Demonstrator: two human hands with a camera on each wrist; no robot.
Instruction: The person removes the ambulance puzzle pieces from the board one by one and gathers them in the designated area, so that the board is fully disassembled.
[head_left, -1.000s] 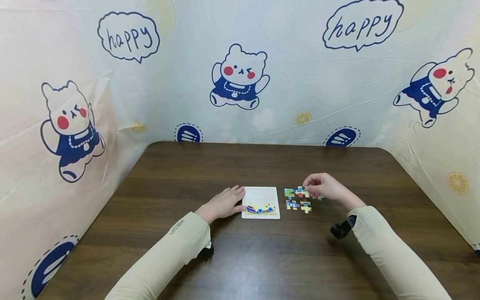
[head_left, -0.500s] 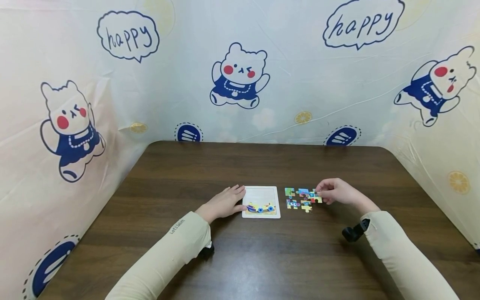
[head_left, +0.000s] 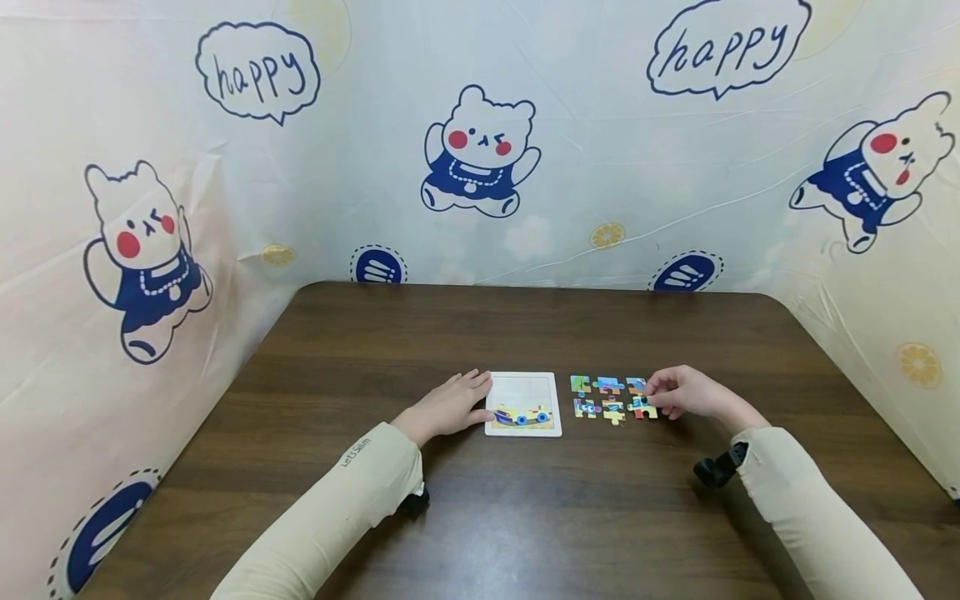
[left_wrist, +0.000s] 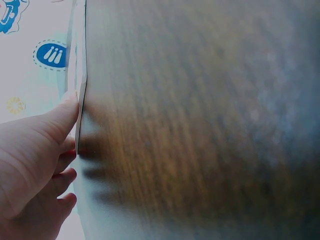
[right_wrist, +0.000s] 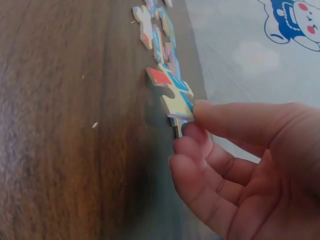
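Puzzle piece (right_wrist: 178, 95) apparently moved rightward.

Cream sleeves (head_left: 330, 508), the left one lettered, meet black wrist cameras (head_left: 716, 472).

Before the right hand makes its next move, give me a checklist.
1. Right hand pinches the red, yellow and blue knobbed jigsaw piece: ok.
2. Left hand touches the flat white square puzzle board: ok.
3. Board has bare space above its yellow-and-blue picture strip: ok.
4. Five other colourful jigsaw pieces lie right of the board: ok.
5. Held piece clear of the brown wood-grain table: cannot tell.
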